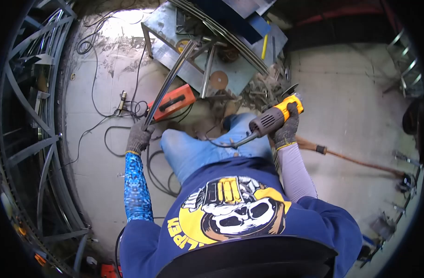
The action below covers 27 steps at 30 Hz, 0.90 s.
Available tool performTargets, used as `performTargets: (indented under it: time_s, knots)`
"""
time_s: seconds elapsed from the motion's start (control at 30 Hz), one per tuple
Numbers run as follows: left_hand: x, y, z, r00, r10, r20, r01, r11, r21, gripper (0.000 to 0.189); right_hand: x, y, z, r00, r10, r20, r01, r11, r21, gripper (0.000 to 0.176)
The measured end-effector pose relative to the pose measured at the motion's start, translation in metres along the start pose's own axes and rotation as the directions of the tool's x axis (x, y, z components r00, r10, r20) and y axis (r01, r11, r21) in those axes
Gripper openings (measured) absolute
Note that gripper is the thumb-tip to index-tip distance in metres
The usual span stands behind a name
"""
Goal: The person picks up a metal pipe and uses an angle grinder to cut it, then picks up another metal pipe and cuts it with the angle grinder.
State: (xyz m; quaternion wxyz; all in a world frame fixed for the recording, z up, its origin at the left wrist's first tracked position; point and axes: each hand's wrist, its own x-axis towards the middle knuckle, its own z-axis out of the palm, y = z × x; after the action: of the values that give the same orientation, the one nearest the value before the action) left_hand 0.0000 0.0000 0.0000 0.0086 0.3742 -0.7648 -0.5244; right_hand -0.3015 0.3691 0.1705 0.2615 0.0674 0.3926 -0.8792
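Note:
My left hand [140, 136], in a grey work glove, is closed around the near end of a shiny metal tube [171, 79]. The tube slants up and away, its far end over the metal table [162, 28]. In my gloved right hand [287, 125] is a yellow and dark grey angle grinder [272, 118], gripped near its yellow head. A thin dark disc [289, 90] shows at the grinder's far end. Its cord runs from the tail across my lap. Both hands are apart, one on each side of my knees.
An orange-red machine [175, 102] with a black handle sits on the floor, cables around it. On the table lie a round brown disc [218, 79], another metal tube [207, 72] and a yellow strip [265, 46]. Metal frames [36, 92] line the left side; a broom-like handle [355, 160] lies right.

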Motion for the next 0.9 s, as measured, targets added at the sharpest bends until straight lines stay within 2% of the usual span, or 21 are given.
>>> performTargets:
  time_s: [0.07, 0.1, 0.17, 0.2, 0.23, 0.3, 0.37, 0.4, 0.43, 0.47, 0.5, 0.53, 0.57, 0.6, 0.63, 0.7, 0.77, 0.8, 0.83, 0.9]
  knots:
    - [-0.024, -0.034, 0.023, 0.969, 0.148, -0.197, -0.131, 0.987, 0.094, 0.041, 0.015, 0.015, -0.005, 1.0, -0.011, -0.02, 0.01, 0.998, -0.057, 0.052]
    - [-0.165, -0.076, 0.009, 0.98, -0.196, -0.021, 0.198, 0.976, 0.096, 0.041, -0.049, 0.049, -0.006, 0.925, 0.22, -0.308, -0.264, 0.958, -0.108, 0.052]
    - [-0.211, -0.099, 0.01, 0.907, -0.418, 0.043, 0.42, 0.907, -0.021, 0.034, -0.043, 0.08, 0.009, 0.946, 0.26, -0.194, -0.299, 0.931, -0.21, 0.052]
    - [-0.174, -0.08, -0.017, 0.875, -0.479, 0.077, 0.483, 0.874, -0.057, 0.036, -0.014, 0.105, 0.025, 0.942, 0.288, -0.17, -0.305, 0.948, -0.087, 0.05]
    - [-0.196, -0.093, -0.012, 0.847, -0.519, 0.112, 0.525, 0.851, -0.023, 0.036, -0.017, 0.114, 0.031, 0.935, 0.335, -0.12, -0.341, 0.939, -0.041, 0.049]
    - [-0.227, -0.123, 0.002, 0.904, -0.423, 0.053, 0.427, 0.895, -0.132, 0.048, -0.036, 0.122, 0.032, 0.928, 0.369, -0.049, -0.371, 0.929, -0.018, 0.052]
    - [-0.2, -0.129, -0.02, 0.921, -0.388, -0.041, 0.383, 0.918, -0.099, 0.05, -0.039, 0.132, 0.056, 0.963, 0.269, -0.032, -0.267, 0.962, 0.065, 0.052]
    - [-0.171, -0.137, -0.033, 0.904, -0.415, -0.103, 0.399, 0.905, -0.149, 0.049, -0.034, 0.132, 0.065, 0.951, 0.297, 0.085, -0.303, 0.951, 0.062, 0.052]
    - [-0.147, -0.141, -0.051, 0.878, -0.448, -0.167, 0.415, 0.888, -0.198, 0.049, -0.028, 0.142, 0.057, 0.976, 0.204, 0.073, -0.208, 0.976, 0.057, 0.052]
    - [-0.14, -0.126, -0.068, 0.842, -0.523, -0.13, 0.499, 0.848, -0.182, 0.045, -0.03, 0.146, 0.051, 0.962, 0.243, 0.121, -0.254, 0.964, 0.077, 0.052]
    - [-0.136, -0.122, -0.074, 0.853, -0.499, -0.151, 0.474, 0.863, -0.174, 0.045, -0.033, 0.146, 0.042, 0.946, 0.28, 0.165, -0.295, 0.953, 0.074, 0.052]
    - [-0.13, -0.121, -0.072, 0.861, -0.488, -0.144, 0.449, 0.862, -0.238, 0.04, -0.032, 0.146, 0.027, 0.954, 0.292, 0.068, -0.298, 0.949, 0.102, 0.054]
    - [-0.13, -0.122, -0.071, 0.865, -0.482, -0.138, 0.428, 0.853, -0.298, 0.036, -0.035, 0.152, 0.012, 0.955, 0.286, 0.08, -0.294, 0.949, 0.11, 0.054]
    - [-0.125, -0.114, -0.072, 0.857, -0.494, -0.144, 0.439, 0.848, -0.298, 0.028, -0.032, 0.16, 0.005, 0.954, 0.294, 0.055, -0.299, 0.947, 0.121, 0.055]
    - [-0.12, -0.113, -0.068, 0.857, -0.492, -0.155, 0.435, 0.851, -0.296, 0.028, -0.029, 0.165, -0.004, 0.951, 0.309, 0.022, -0.309, 0.942, 0.132, 0.056]
    - [-0.123, -0.115, -0.066, 0.845, -0.48, -0.234, 0.413, 0.865, -0.284, 0.026, -0.033, 0.175, -0.022, 0.944, 0.327, 0.05, -0.331, 0.932, 0.146, 0.058]
    - [-0.131, -0.119, -0.073, 0.856, -0.449, -0.256, 0.401, 0.889, -0.22, 0.026, -0.054, 0.184, -0.035, 0.957, 0.282, 0.067, -0.29, 0.936, 0.198, 0.057]
    - [-0.128, -0.118, -0.076, 0.855, -0.427, -0.294, 0.373, 0.901, -0.222, 0.027, -0.061, 0.186, -0.042, 0.948, 0.288, 0.136, -0.312, 0.925, 0.216, 0.057]
    - [-0.123, -0.113, -0.074, 0.853, -0.404, -0.331, 0.34, 0.91, -0.236, 0.028, -0.064, 0.184, -0.05, 0.95, 0.279, 0.138, -0.305, 0.924, 0.231, 0.057]
    - [-0.127, -0.098, -0.073, 0.864, -0.368, -0.344, 0.312, 0.927, -0.21, 0.026, -0.072, 0.174, -0.07, 0.969, 0.19, 0.16, -0.211, 0.969, 0.127, 0.06]
